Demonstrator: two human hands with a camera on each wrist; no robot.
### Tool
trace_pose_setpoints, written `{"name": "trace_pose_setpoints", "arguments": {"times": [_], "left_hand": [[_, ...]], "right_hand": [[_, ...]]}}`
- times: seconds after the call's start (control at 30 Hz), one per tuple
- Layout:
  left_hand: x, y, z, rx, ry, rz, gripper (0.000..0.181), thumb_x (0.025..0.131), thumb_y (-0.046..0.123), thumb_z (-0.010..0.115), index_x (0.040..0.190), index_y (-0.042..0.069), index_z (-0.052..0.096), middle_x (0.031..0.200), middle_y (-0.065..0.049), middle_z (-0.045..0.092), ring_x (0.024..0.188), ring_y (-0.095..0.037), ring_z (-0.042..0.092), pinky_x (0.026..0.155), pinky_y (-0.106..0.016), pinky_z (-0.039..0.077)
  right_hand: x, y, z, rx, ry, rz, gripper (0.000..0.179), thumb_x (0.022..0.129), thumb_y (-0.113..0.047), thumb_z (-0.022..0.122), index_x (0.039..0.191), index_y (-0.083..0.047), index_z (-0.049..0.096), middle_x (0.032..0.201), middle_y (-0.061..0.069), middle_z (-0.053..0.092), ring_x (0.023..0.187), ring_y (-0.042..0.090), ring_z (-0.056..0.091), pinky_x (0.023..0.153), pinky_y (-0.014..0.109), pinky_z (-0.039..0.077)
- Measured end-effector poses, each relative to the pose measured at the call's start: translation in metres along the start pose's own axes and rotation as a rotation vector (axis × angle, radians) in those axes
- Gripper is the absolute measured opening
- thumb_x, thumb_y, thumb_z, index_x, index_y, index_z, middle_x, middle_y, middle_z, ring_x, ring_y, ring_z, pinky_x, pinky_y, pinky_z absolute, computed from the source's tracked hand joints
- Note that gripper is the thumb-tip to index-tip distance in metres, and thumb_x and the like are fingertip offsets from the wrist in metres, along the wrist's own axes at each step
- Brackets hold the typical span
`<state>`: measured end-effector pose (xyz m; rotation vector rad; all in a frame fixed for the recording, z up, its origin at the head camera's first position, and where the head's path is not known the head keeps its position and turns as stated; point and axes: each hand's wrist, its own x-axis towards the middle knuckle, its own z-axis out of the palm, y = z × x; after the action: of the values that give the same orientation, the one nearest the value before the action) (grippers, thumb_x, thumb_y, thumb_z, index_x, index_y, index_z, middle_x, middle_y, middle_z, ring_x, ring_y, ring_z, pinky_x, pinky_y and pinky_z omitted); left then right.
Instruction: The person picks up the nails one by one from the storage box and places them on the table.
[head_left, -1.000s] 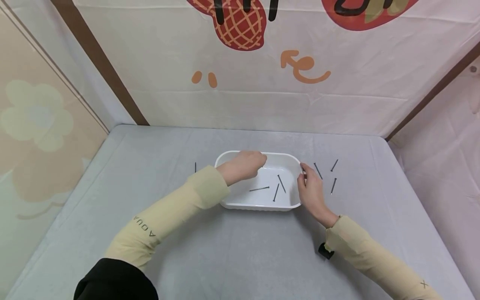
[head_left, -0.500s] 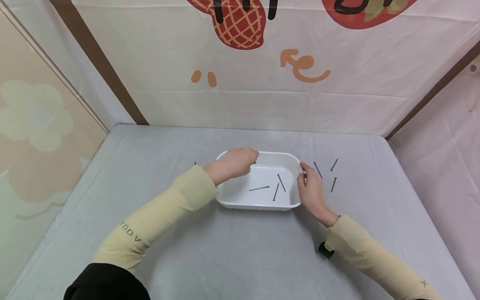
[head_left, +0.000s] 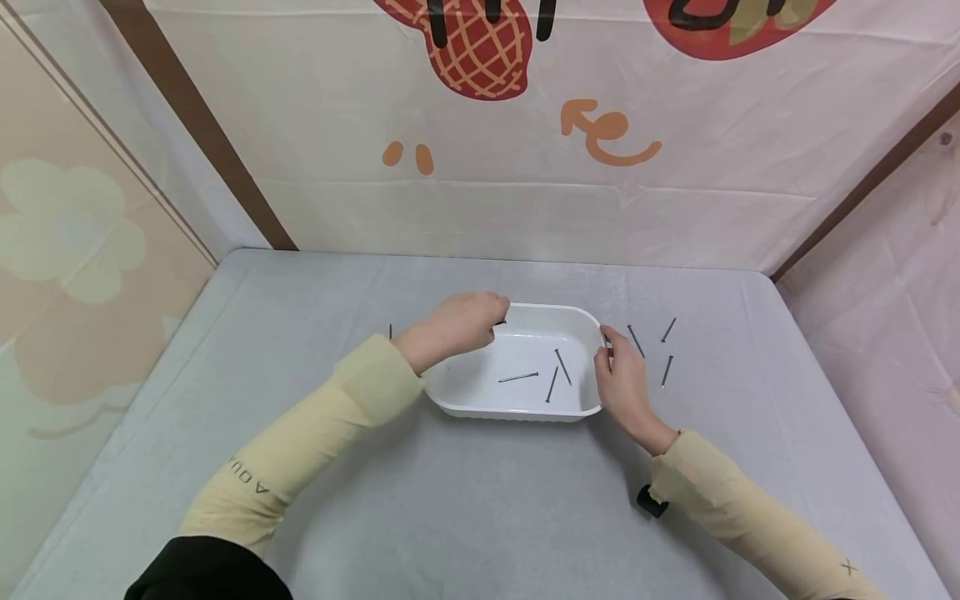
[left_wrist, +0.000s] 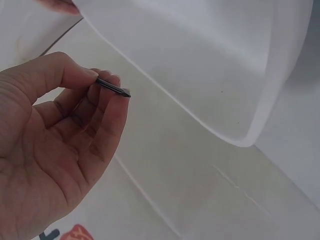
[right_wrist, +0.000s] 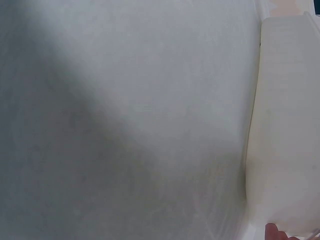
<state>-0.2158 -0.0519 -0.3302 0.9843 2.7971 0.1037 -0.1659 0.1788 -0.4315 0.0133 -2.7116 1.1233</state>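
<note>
My left hand is over the left back part of a white tray. In the left wrist view, its thumb and fingers pinch a dark nail, with one end sticking out past the fingertips. Much of that nail is hidden by the fingers. At the tray's right end my right hand grips the rim, and only its fingertips show in the right wrist view. Inside the tray lie three nails, one nearly level and two slanted beside it, including a nail at the back.
Right of the tray, three more nails lie on the grey tablecloth, among them a nail close to my right fingers. Part of another nail shows behind the left sleeve. A printed curtain borders the table's back.
My left hand has drawn leftward over the tray and slightly back, and the nail in its fingers now shows. The right hand, the tray and the nails lying in it stay in place.
</note>
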Motion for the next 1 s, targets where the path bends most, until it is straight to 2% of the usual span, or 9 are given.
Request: {"name": "trace_pose_setpoints", "arguments": {"times": [0.4, 0.6, 1.0], "left_hand": [[-0.014, -0.006, -0.005, -0.095, 0.07, -0.013, 0.011, 0.078, -0.004, 0.054, 0.086, 0.004, 0.056, 0.083, -0.006, 0.058, 0.072, -0.019, 0.051, 0.062, -0.03, 0.045], [-0.021, -0.009, -0.008, -0.145, 0.083, -0.039, 0.013, 0.078, -0.005, 0.052, 0.086, 0.004, 0.056, 0.081, -0.005, 0.057, 0.071, -0.017, 0.048, 0.062, -0.027, 0.042], [-0.031, -0.021, -0.011, -0.234, 0.151, -0.071, 0.019, 0.075, -0.005, 0.049, 0.09, 0.003, 0.059, 0.087, -0.005, 0.062, 0.074, -0.018, 0.053, 0.063, -0.029, 0.044]], "right_hand": [[0.0, 0.0, 0.0, 0.015, -0.007, 0.002, 0.04, 0.095, -0.01, 0.035, 0.133, 0.002, 0.039, 0.128, 0.021, 0.046, 0.104, 0.03, 0.053, 0.081, 0.041, 0.049], [-0.001, 0.0, 0.001, 0.019, -0.002, 0.007, 0.04, 0.095, -0.01, 0.036, 0.133, 0.002, 0.039, 0.128, 0.02, 0.047, 0.104, 0.031, 0.053, 0.081, 0.041, 0.049], [-0.001, -0.001, 0.0, 0.014, -0.002, 0.004, 0.041, 0.095, -0.011, 0.035, 0.133, 0.003, 0.039, 0.129, 0.021, 0.046, 0.104, 0.031, 0.052, 0.081, 0.041, 0.049]]}}
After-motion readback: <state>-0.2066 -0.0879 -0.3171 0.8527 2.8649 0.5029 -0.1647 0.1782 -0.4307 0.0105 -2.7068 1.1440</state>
